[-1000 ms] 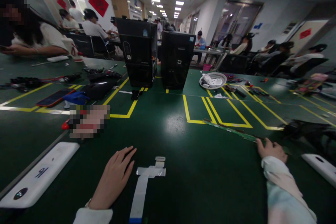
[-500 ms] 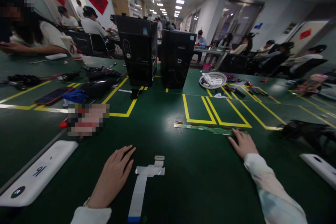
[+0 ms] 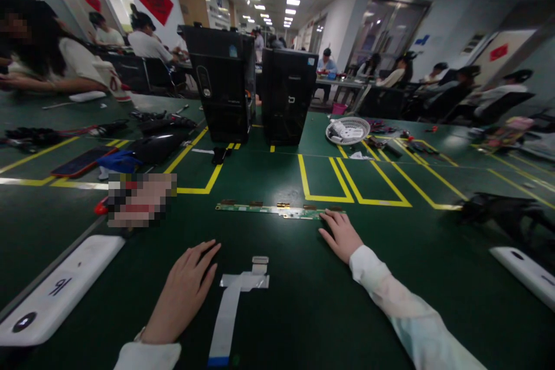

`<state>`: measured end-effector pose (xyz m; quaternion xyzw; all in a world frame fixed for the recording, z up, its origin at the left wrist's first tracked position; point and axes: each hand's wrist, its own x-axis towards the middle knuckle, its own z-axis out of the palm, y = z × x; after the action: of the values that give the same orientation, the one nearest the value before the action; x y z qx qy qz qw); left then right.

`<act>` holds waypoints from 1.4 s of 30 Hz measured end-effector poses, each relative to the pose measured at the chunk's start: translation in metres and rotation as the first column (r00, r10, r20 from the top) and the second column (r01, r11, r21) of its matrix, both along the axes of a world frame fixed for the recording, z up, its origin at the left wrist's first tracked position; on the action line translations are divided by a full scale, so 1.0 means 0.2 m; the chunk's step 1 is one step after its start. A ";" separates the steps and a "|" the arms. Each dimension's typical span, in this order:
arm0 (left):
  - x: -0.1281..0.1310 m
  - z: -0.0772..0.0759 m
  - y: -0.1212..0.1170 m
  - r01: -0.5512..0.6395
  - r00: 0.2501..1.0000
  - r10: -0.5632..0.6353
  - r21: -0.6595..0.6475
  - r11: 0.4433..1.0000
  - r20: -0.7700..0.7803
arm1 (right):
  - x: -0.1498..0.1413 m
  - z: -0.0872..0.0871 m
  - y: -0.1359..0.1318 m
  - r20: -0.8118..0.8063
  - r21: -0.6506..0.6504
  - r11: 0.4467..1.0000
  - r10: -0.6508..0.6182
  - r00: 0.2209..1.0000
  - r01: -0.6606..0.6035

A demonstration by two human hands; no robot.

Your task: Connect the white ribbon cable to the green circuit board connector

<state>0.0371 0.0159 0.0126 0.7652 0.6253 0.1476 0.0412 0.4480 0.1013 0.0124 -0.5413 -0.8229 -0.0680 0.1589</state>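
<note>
A long, narrow green circuit board [image 3: 260, 208] with gold-coloured tabs along its far edge lies crosswise on the dark green table. My right hand [image 3: 342, 237] rests its fingertips on the board's right end, thumb apart on the near side and fingers stretched out. At the lower left, my left hand [image 3: 186, 286] lies flat with fingers extended, holding nothing. Just right of it is a white flat ribbon cable [image 3: 225, 318] with a blue end, clear tape [image 3: 245, 281] across it and a connector [image 3: 260, 261] at its far end.
Two black computer towers [image 3: 288, 98] stand at the back. A white basket [image 3: 347, 130] sits right of them. White devices [image 3: 65, 289] lie at both sides. Yellow tape [image 3: 332, 199] marks rectangles. A blurred-out object [image 3: 143, 199] is at left. Other people sit beyond.
The circuit board has slid left along the table together with my right hand, which stays at its right end. My left hand and the ribbon cable have kept their places.
</note>
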 end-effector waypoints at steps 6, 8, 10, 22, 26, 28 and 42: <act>0.00 0.00 0.00 -0.003 1.000 0.003 -0.033 0.999 -0.015 | -0.10 0.02 0.02 0.038 0.061 0.991 -0.119 0.992 0.116; 0.00 0.01 0.00 -0.005 1.000 0.004 -0.043 0.999 -0.018 | -0.09 0.02 0.02 0.024 0.076 0.993 -0.089 0.996 0.087; 0.00 0.02 0.00 -0.005 1.000 0.004 -0.048 0.999 -0.015 | -0.07 0.02 0.02 0.003 0.062 0.998 -0.018 1.000 0.018; 0.01 0.03 0.00 0.005 1.000 -0.005 -0.011 1.000 -0.002 | -0.26 0.04 -0.02 -0.057 -0.037 0.996 0.078 0.995 -0.080; 0.01 0.03 0.00 0.027 1.000 -0.027 0.008 1.000 -0.010 | -0.39 0.06 -0.05 -0.036 -0.076 0.992 0.095 0.995 -0.097; 0.01 0.03 0.00 0.027 1.000 -0.027 0.010 1.000 -0.012 | -0.43 0.07 -0.05 -0.043 -0.098 0.984 0.144 0.989 -0.147; 0.12 0.13 -0.04 0.174 0.974 -0.171 -0.006 0.985 0.146 | -0.40 0.07 -0.05 -0.080 -0.141 0.937 0.310 0.947 -0.318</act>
<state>0.0602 0.0071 0.0386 0.8033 0.5533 0.1930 0.1061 0.3678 0.0907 0.0268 -0.4152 -0.8966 0.0365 0.1495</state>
